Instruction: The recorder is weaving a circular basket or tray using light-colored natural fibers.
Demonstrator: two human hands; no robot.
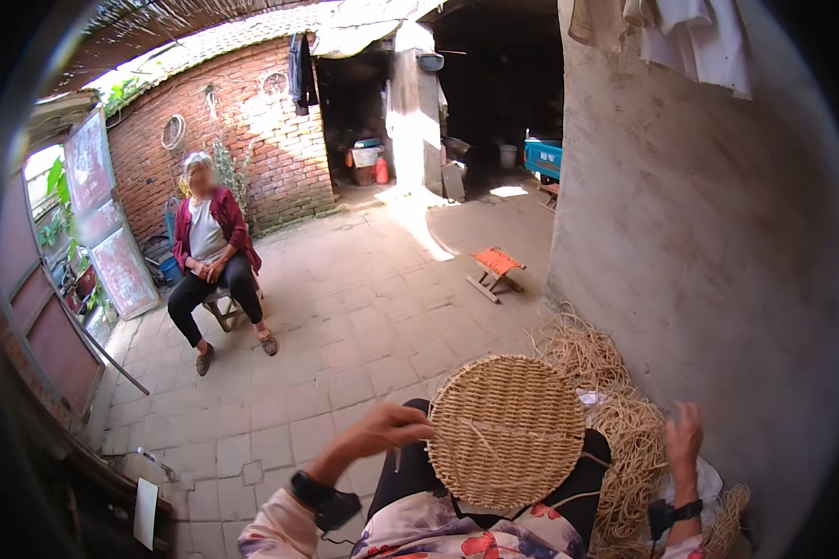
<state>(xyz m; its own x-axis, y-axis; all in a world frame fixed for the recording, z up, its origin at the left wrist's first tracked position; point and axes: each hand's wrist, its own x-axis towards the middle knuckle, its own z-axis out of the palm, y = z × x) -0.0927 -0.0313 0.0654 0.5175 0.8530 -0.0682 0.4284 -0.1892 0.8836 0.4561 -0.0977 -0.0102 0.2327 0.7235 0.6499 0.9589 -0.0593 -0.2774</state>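
Head view: floral garment [457, 540] and dark trousers [401, 484] were nearest, wearer seated. Dark wrist devices sat on both wrists, left one [324, 503] bulkier in view than right one [673, 515].

Round woven disc [508, 466] rested on the lap, top face showing, roughly centered between the knees. Pale strand [531, 431] ran across its face, left to right.

Left hand [399, 430] was at the disc's left rim, fingers together in a pinch; couldn't tell if they were clamped on the strand or the rim. Right hand [685, 438] was raised off to the right, clear of the disc, near the plastered wall [699, 233]. Blurred, so couldn't tell if its fingers were apart or gripping a strand.

Loose pile of pale cord [629, 456] lay on the ground between the disc and that wall, trailing up along the wall's foot. Smaller cord bundle [729, 522] lay right of the right wrist.

Further out on the paved floor [345, 373]: low folding stool with orange seat [499, 261]. Beyond, to the left, another person [210, 233] in a maroon top sat on a low seat, hands together in the lap.

Back: brick wall [252, 149], light pillar [412, 121] between two dark openings, blue vehicle bed [543, 158] in the right one.
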